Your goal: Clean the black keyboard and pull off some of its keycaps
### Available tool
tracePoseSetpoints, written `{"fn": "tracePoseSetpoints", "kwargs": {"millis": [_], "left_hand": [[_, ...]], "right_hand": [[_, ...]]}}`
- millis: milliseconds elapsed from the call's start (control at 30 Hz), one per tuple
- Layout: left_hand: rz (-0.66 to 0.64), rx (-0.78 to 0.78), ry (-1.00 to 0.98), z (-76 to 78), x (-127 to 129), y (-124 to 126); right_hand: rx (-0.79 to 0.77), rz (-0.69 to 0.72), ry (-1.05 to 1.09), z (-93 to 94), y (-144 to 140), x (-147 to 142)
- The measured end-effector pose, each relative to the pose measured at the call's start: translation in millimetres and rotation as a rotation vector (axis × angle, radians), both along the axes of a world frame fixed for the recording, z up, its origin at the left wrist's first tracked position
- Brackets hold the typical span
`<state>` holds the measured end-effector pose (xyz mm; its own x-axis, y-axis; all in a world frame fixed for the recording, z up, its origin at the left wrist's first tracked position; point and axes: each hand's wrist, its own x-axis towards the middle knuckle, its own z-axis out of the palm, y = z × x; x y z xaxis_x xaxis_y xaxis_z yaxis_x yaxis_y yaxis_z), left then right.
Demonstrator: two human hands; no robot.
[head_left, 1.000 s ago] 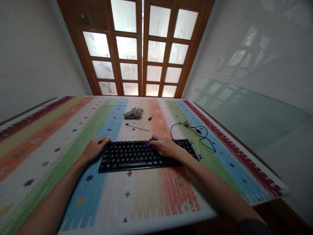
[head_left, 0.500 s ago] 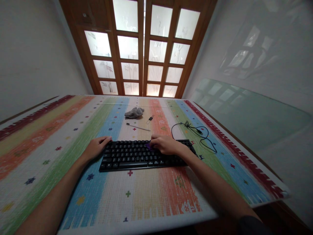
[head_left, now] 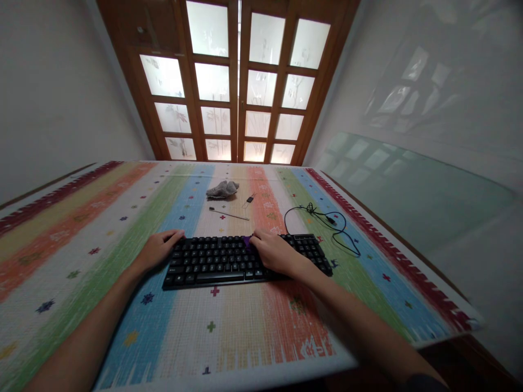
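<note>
A black keyboard (head_left: 220, 276) lies across the striped tablecloth in front of me. At its upper left corner my left hand (head_left: 157, 250) grips the edge, the thumb along the top and the other fingers partly hidden. Over the right-centre keys, my right hand (head_left: 272, 250) is closed on a small purple thing (head_left: 247, 243), which touches the upper rows of keys. Most of that purple thing is covered by my fingers, so its kind does not show.
Beyond the keyboard lie a crumpled grey cloth (head_left: 223, 190), a thin rod with a dark brush-like tip (head_left: 229, 213) and a small black piece with wire prongs (head_left: 249, 200). A looped black USB cable (head_left: 341, 228) rests at the right. The tablecloth (head_left: 241, 326) extends towards glazed wooden doors (head_left: 241, 81).
My right hand has shifted slightly with the purple thing over the keys, uncovering more of the number pad. My left hand stays at the keyboard's corner.
</note>
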<state>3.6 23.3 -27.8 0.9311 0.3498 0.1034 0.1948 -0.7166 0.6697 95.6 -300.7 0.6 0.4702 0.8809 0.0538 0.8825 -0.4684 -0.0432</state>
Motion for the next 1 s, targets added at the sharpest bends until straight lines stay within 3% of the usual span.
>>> {"fn": "tracePoseSetpoints", "kwargs": {"millis": [233,400,500,767,1000], "left_hand": [[-0.014,0.016,0.003,-1.1,-1,1],[-0.032,0.023,-0.009,-0.1,-1,1],[-0.034,0.032,-0.004,-0.4,-1,2],[-0.019,0.041,-0.006,-1.4,-1,2],[-0.007,0.036,0.001,1.0,-1,0]], "right_hand": [[-0.001,-0.029,0.048,5.2,2,-2],[0.135,0.033,0.269,12.9,0,10],[0.208,0.022,0.223,10.3,5,6],[0.068,-0.027,0.03,-3.5,19,-16],[0.113,-0.034,0.156,0.8,17,-8]]}}
